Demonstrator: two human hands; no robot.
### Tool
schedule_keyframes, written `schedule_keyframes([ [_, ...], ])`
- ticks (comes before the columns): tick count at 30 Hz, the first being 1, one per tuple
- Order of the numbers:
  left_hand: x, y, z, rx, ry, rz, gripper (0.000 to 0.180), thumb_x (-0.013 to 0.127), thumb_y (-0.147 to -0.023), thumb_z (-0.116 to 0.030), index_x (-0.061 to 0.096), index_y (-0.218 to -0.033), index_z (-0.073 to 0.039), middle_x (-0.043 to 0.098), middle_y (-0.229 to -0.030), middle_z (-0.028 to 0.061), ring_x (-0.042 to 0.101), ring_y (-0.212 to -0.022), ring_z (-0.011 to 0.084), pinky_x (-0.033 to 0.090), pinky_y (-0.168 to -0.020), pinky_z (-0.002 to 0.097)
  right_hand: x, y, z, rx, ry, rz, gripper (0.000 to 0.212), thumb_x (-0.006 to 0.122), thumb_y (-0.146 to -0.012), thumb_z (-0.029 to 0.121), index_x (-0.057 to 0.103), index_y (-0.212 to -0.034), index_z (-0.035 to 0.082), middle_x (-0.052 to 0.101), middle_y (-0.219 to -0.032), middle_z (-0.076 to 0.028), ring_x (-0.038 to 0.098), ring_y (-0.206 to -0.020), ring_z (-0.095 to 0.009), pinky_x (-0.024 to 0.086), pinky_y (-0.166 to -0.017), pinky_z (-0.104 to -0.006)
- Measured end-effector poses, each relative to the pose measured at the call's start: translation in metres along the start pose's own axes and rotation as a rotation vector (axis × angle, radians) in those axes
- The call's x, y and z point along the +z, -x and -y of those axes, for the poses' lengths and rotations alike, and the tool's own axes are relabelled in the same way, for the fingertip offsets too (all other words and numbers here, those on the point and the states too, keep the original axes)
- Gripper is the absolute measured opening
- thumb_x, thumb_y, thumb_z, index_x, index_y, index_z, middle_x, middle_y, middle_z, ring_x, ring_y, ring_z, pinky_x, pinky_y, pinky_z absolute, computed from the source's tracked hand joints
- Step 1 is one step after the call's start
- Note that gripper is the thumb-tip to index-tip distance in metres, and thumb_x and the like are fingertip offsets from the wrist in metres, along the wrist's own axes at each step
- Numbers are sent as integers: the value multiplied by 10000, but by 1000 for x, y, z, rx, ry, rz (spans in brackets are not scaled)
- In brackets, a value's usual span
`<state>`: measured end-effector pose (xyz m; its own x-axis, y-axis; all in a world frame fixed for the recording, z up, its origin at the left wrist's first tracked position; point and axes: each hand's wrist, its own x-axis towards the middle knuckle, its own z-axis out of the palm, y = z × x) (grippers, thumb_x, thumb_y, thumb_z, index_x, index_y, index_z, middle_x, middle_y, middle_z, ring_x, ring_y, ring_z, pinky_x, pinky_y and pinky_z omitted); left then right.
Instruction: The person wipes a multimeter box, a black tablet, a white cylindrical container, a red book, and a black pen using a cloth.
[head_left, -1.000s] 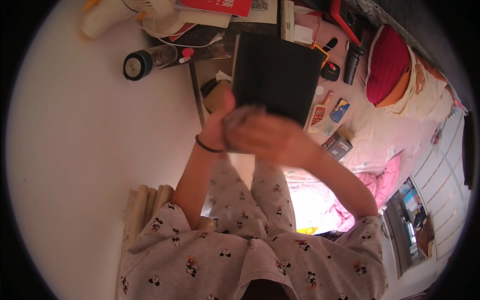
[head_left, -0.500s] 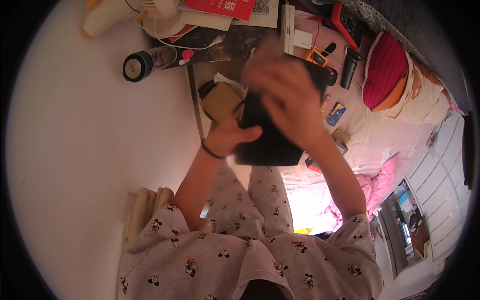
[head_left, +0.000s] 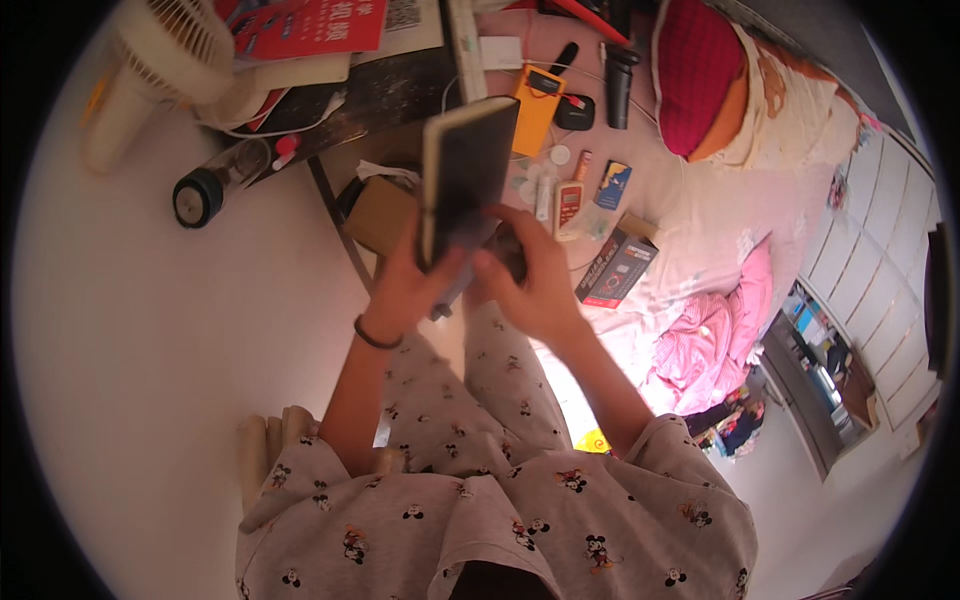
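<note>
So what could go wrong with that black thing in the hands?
The left hand grips the flat black case only at its lower end, standing upright, so it might tip or slip out. The right hand touches just its bottom edge, giving little extra support. Below lie small items such as an orange device and a small red-and-black box; a dropped case could knock them about.

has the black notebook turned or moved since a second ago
Yes. The black notebook showed its broad face over the dark table; now it stands edge-on, gripped by the left hand, right hand beside it.
</note>
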<state>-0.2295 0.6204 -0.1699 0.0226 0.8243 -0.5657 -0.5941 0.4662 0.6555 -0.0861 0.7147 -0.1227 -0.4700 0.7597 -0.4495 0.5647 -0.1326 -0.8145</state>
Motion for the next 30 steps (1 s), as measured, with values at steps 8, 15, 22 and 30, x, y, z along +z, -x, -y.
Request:
schedule_keyframes([
  [8, 91, -9, 45, 219, -1070, 365, 922, 666, -734, -94, 173, -1512, -72, 13, -1549, 274, 76, -1414, 492, 190, -1125, 520, -23, 74, -66, 413, -330, -404, 410, 735, -785, 216, 624, -1034, -90, 694, -854, -133, 649, -756, -141, 520, -664, -288],
  [15, 138, -9, 109, 13, -664, 800, 822, 601, -855, -155, 117, -1514, -74, 246, -1513, 237, 249, -1401, 388, 261, -1111, 481, -112, 174, -182, 684, -346, -547, 321, 658, -900, 171, 593, -1129, -44, 673, -911, -62, 603, -769, -95, 493, -668, -243],
  [22, 67, -11, 108, -206, -502, 373, 481, 534, -910, -35, 429, -1379, -39, 564, -1293, 101, 534, -1191, 175, 427, -987, 324, -208, 188, -311, 731, -216, -37, 339, 696, -882, 315, 561, -1021, 36, 508, -660, 41, 420, -510, -43, 354, -440, -238],
  [30, -18, -36, 67, -186, -598, -90, 283, 503, -975, -110, 546, -1246, -41, 636, -1131, 58, 596, -1042, 126, 465, -886, 255, -219, 184, -442, 619, 338, -117, 435, 594, -916, 408, 584, -1122, 25, 662, -931, -150, 631, -896, -258, 473, -811, -360],
])
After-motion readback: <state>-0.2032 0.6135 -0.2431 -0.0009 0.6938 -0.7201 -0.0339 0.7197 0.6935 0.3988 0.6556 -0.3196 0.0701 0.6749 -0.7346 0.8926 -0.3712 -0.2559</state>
